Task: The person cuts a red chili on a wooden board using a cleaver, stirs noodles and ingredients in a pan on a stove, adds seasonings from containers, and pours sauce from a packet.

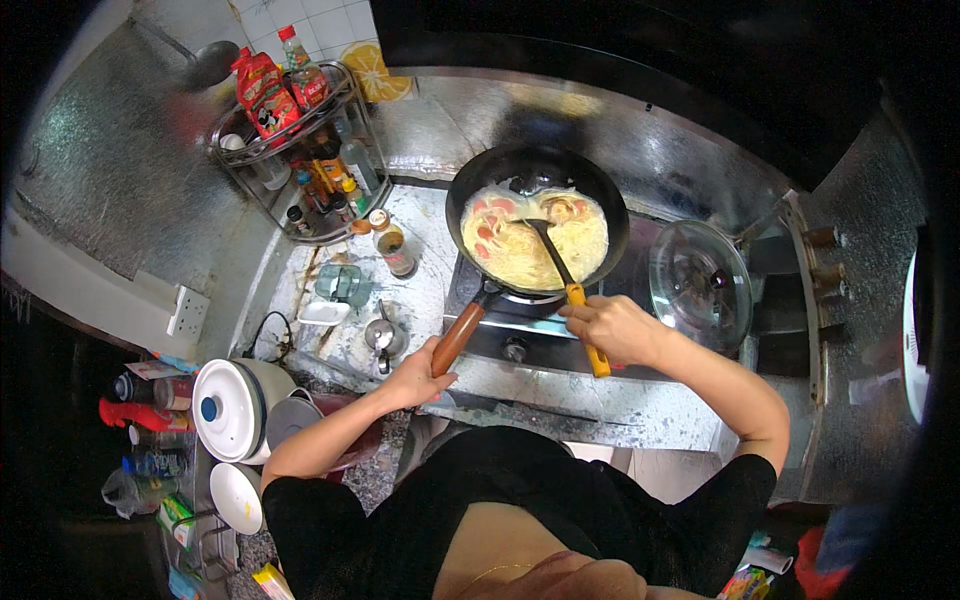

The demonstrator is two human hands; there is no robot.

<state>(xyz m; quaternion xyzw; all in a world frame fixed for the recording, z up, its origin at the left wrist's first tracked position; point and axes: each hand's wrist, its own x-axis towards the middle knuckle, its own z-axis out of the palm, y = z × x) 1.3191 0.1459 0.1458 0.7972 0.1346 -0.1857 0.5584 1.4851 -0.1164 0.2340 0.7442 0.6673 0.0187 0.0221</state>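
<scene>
A black wok sits on the gas stove, filled with noodles in pale broth and reddish pieces that look like tomato. My left hand is wrapped round the wok's brown wooden handle. In my right hand is a spatula with a dark blade and a yellow grip. Its blade rests among the noodles near the middle of the wok. My right fingers close over the upper part of the yellow grip, whose end sticks out below them.
A glass lid lies right of the wok. To the left stand a seasoning jar, a small metal pot and a corner rack of bottles. A white lidded pot and a white bowl are at the lower left.
</scene>
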